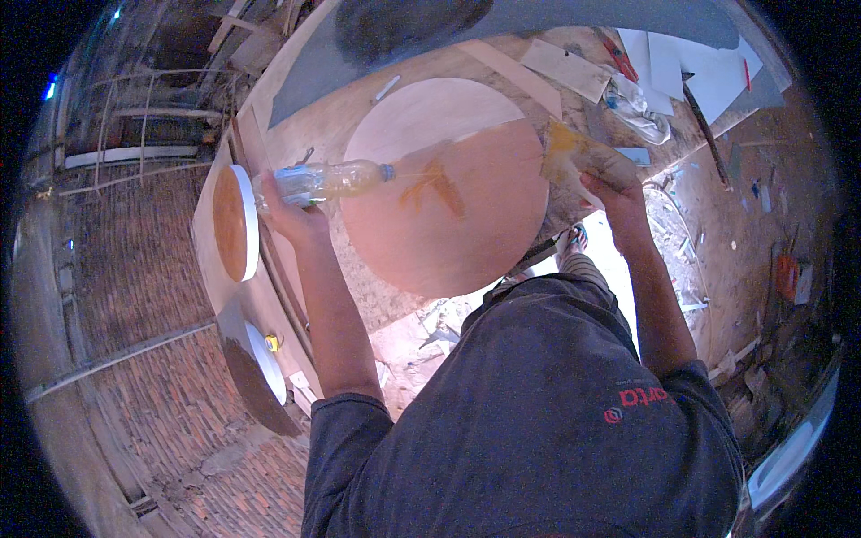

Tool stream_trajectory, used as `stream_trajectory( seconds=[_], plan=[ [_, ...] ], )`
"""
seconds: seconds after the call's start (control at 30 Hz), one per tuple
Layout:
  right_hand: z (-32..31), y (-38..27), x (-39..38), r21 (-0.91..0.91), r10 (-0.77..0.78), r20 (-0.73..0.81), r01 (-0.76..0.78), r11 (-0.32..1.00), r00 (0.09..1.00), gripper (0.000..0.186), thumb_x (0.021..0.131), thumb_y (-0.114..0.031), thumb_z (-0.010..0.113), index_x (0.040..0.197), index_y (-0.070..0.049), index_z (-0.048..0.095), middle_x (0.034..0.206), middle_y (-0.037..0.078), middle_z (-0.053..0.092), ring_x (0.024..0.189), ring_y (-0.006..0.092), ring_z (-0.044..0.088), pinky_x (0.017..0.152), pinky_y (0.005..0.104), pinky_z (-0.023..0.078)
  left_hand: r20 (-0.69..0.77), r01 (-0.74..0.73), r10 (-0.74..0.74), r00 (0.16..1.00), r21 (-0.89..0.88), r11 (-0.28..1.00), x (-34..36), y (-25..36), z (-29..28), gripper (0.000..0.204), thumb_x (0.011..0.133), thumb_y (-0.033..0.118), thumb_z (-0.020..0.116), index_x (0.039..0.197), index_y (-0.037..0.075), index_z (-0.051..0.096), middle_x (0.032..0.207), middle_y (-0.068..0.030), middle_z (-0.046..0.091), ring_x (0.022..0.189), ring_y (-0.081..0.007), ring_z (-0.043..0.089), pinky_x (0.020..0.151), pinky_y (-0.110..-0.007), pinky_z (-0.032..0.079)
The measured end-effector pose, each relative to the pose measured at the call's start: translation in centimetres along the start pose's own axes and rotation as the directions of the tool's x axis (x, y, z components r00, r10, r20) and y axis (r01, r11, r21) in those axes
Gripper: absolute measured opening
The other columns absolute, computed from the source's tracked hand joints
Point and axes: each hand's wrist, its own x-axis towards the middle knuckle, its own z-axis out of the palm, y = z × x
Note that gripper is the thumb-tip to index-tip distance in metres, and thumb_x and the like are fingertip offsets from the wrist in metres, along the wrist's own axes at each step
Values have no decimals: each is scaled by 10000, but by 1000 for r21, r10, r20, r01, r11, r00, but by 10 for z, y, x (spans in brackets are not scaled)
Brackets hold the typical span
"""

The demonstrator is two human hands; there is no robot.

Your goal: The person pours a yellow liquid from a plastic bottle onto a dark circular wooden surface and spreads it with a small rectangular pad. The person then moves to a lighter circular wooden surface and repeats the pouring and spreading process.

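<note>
My left hand (pixel 294 215) is wrapped round a clear plastic bottle (pixel 350 179) with a blue label. The bottle lies nearly level, its bluish neck reaching over a large round board (pixel 484 238). Amber liquid (pixel 439 193) forms streaks and a small pool on the board near the bottle's mouth. Most of the board is reddish-tan; its far part is paler. Pinched in my right hand (pixel 617 193) is a thin flat piece (pixel 587 157), smeared yellow at its far left end. That piece is at the board's right edge; I cannot tell whether they touch.
A white-edged disc (pixel 249 224) and a yellow tape measure (pixel 273 342) are at the left. White sheets (pixel 665 72), a crumpled white bag (pixel 639 108) and a red-handled tool (pixel 617 58) lie far right. A dark-grey curved panel (pixel 538 22) spans the back.
</note>
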Motion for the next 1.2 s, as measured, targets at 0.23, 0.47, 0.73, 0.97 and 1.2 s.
stream_trajectory(
  seconds=[0.23,0.47,0.73,0.97,1.2],
  plan=[
    [19,-1,-6,-48,-46,56,48,998,997,400,935,-157,729,1314,-53,653,1154,38,715,1002,144,672,781,312,563,-39,-8,4,999,-98,995,33,11,-46,380,954,367,688,1148,61,575,971,-89,626,934,-265,661,880,-478,581],
    [28,-1,-14,-86,-72,62,77,993,995,367,934,-103,720,1289,-33,660,1155,46,714,1036,165,671,807,323,566,-99,-72,61,993,-106,992,38,28,-42,378,947,347,697,1170,62,589,989,-84,632,918,-252,658,883,-475,574],
    [43,2,-26,-24,-42,-6,41,999,999,395,917,-80,734,1299,-25,649,1160,67,721,1027,186,692,821,344,577,-129,-112,95,987,-132,985,40,14,-46,353,929,238,727,1201,69,578,983,-84,643,891,-248,671,784,-450,590],
    [51,0,-32,-99,-24,22,26,995,999,380,933,-99,725,1297,-19,650,1131,62,722,951,171,699,780,323,576,-128,-74,54,990,-157,985,40,1,-48,282,934,242,729,1103,68,586,919,-83,659,825,-255,681,720,-423,584],
    [91,35,-23,-712,-356,247,418,564,901,398,913,-38,645,1307,-92,673,1172,131,720,1014,339,686,886,440,550,-137,11,-44,990,-231,973,54,-16,-55,306,947,272,707,1119,56,574,990,-107,653,907,-298,687,792,-464,586]
  ],
)
